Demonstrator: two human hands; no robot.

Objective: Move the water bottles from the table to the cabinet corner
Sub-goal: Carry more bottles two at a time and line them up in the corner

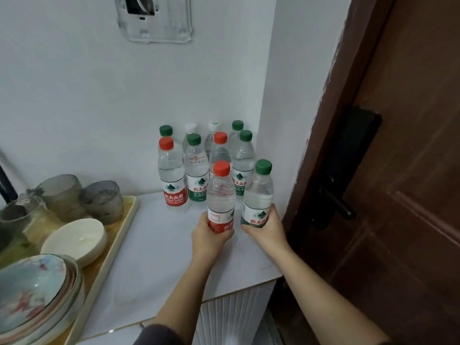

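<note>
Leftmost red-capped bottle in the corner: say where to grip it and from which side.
Grip the leftmost red-capped bottle round its labelled lower body, from the open front-left: it stands upright, with a green-capped bottle close on its right and another behind.

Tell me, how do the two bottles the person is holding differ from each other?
The red-capped bottle, in the left hand, wears a red-and-white label; the green-capped bottle, in the right hand, wears a green-and-white one. The green-capped bottle is nearer the brown door, the red-capped bottle farther from it. Both are clear, alike in shape, and gripped round the label.
</note>
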